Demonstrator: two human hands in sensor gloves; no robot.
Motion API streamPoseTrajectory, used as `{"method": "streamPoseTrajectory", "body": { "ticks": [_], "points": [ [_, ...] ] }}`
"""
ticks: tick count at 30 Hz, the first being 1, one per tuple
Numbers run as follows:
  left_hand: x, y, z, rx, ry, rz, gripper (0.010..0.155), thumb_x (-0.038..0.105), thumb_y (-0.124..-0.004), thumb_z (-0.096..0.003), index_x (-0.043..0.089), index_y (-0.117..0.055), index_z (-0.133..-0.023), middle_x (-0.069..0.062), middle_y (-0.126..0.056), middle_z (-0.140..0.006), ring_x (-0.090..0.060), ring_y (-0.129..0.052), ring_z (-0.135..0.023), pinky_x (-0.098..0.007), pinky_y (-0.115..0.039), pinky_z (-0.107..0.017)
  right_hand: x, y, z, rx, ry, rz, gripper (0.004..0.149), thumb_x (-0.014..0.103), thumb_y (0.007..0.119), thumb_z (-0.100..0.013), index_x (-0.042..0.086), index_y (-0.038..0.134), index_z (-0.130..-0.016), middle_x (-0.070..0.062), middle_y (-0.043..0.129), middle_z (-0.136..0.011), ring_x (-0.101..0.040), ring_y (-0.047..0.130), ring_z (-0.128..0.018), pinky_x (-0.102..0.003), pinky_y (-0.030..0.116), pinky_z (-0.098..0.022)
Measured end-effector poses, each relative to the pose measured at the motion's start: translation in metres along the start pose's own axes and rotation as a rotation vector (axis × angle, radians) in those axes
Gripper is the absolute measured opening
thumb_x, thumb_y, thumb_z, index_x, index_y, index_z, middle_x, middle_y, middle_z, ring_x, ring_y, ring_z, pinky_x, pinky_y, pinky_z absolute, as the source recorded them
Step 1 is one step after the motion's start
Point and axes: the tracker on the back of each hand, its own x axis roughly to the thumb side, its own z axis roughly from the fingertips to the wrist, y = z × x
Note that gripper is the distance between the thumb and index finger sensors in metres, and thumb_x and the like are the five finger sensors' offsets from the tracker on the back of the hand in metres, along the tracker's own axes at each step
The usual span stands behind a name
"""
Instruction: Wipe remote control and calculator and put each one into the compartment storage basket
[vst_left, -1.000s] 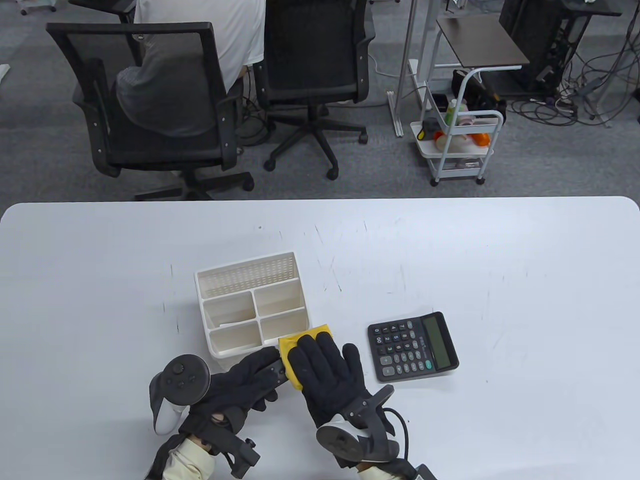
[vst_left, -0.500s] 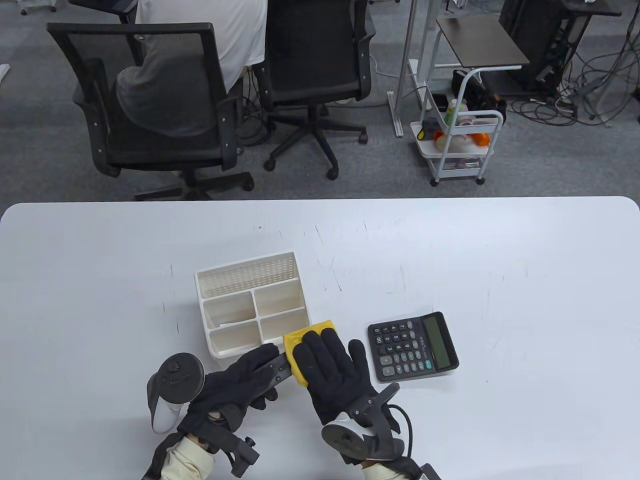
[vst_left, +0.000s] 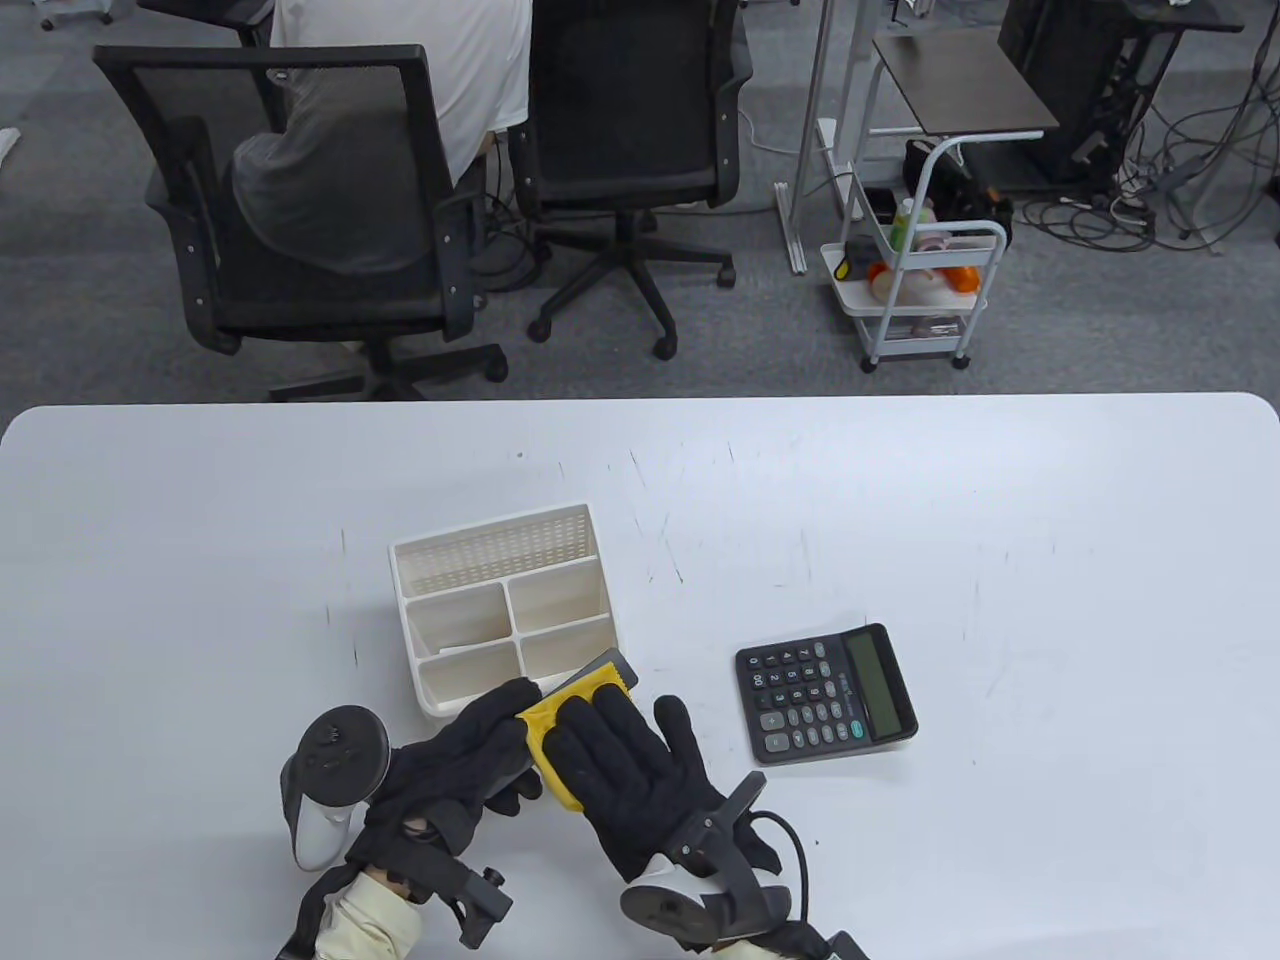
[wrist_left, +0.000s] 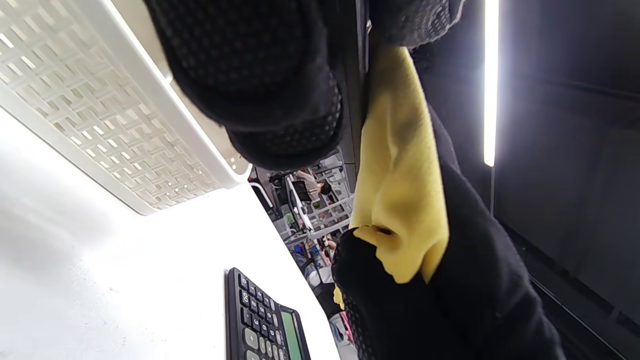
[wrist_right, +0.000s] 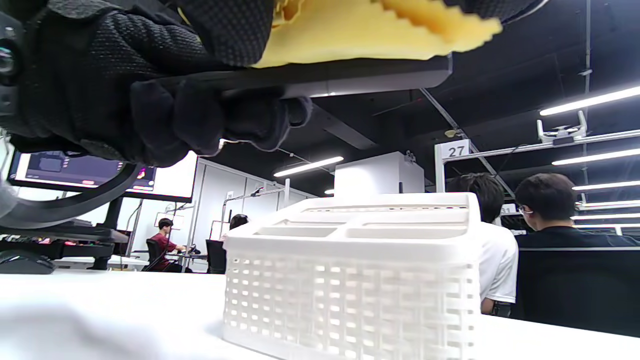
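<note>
- The left hand had its fingers curled round the near end of the remote control, holding it clear of the worktop in the lower middle of the table view.
- The right hand lay flat over a yellow cloth, straight fingers pressing it onto the remote's upper face; it pinched nothing that I could see.
- The remote's long axis ran from the lower left up to the right, its far tip poking out beyond the cloth, just beside the lower right corner of the basket.
- The compartment storage basket stood just above the hands in the frame; the left hand was the nearer to it, so I judged it the one to carry the remote in.
- The basket's compartments showed nothing inside, as far as the views revealed.
- The calculator lay flat on the worktop to the right of the right hand, apart from it, keys up and untouched; I judged its wipe not yet done.
</note>
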Motion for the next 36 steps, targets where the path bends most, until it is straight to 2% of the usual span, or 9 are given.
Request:
{"method": "streamPoseTrajectory", "body": {
  "ticks": [7, 11, 16, 21, 29, 36],
  "points": [
    [0.002, -0.001, 0.001, -0.004, -0.017, 0.001, 0.051, 0.037, -0.067, -0.0564, 0.017, -0.067, -0.103, -0.011, -0.092, -0.085, -0.014, -0.108, -0.047, -0.023, -0.096, -0.03, -0.023, -0.007, 0.005, -0.049, 0.167, -0.036, 0.052, 0.023, 0.07, -0.057, 0.013, 0.061, -0.107, -0.017, 0.058, -0.114, -0.045, 0.054, -0.102, -0.073, 0.049, -0.062],
    [0.002, -0.002, 0.0, -0.005, -0.015, 0.01, 0.051, 0.037, -0.066, -0.0566, 0.017, -0.066, -0.104, -0.011, -0.091, -0.086, -0.013, -0.107, -0.048, -0.023, -0.096, -0.031, -0.014, -0.006, 0.005, -0.044, 0.106, -0.011, 0.052, 0.023, 0.07, -0.057, 0.013, 0.061, -0.107, -0.018, 0.059, -0.114, -0.045, 0.054, -0.102, -0.072, 0.049, -0.062],
    [-0.001, 0.0, 0.002, 0.006, -0.002, 0.026, 0.051, 0.037, -0.066, -0.0567, 0.017, -0.066, -0.104, -0.011, -0.091, -0.086, -0.014, -0.107, -0.048, -0.023, -0.096, -0.031, 0.009, 0.0, 0.002, -0.007, -0.038, -0.024, 0.053, 0.023, 0.07, -0.057, 0.013, 0.06, -0.108, -0.017, 0.057, -0.115, -0.044, 0.05, -0.103, -0.073, 0.047, -0.062],
    [0.001, 0.001, 0.002, 0.009, -0.008, 0.012, 0.051, 0.037, -0.067, -0.0566, 0.016, -0.066, -0.103, -0.011, -0.092, -0.086, -0.014, -0.107, -0.048, -0.024, -0.096, -0.031, 0.002, 0.0, 0.001, -0.005, 0.001, -0.017, 0.052, 0.024, 0.069, -0.057, 0.015, 0.059, -0.108, -0.016, 0.056, -0.116, -0.043, 0.05, -0.104, -0.073, 0.047, -0.063],
    [0.011, -0.007, 0.0, -0.045, -0.081, -0.05, 0.051, 0.036, -0.069, -0.0558, 0.015, -0.069, -0.102, -0.012, -0.093, -0.085, -0.014, -0.108, -0.047, -0.025, -0.096, -0.03, -0.032, -0.01, 0.005, -0.074, 0.192, -0.085, 0.053, 0.023, 0.069, -0.057, 0.012, 0.059, -0.108, -0.019, 0.054, -0.116, -0.045, 0.053, -0.102, -0.073, 0.048, -0.062],
    [0.009, -0.006, 0.001, -0.034, -0.066, -0.047, 0.051, 0.036, -0.069, -0.0559, 0.016, -0.069, -0.103, -0.012, -0.093, -0.084, -0.014, -0.108, -0.046, -0.025, -0.096, -0.03, -0.017, -0.007, 0.002, -0.037, 0.071, -0.013, 0.054, 0.022, 0.069, -0.057, 0.009, 0.058, -0.108, -0.022, 0.054, -0.115, -0.048, 0.048, -0.103, -0.074, 0.047, -0.062]
  ]
}}
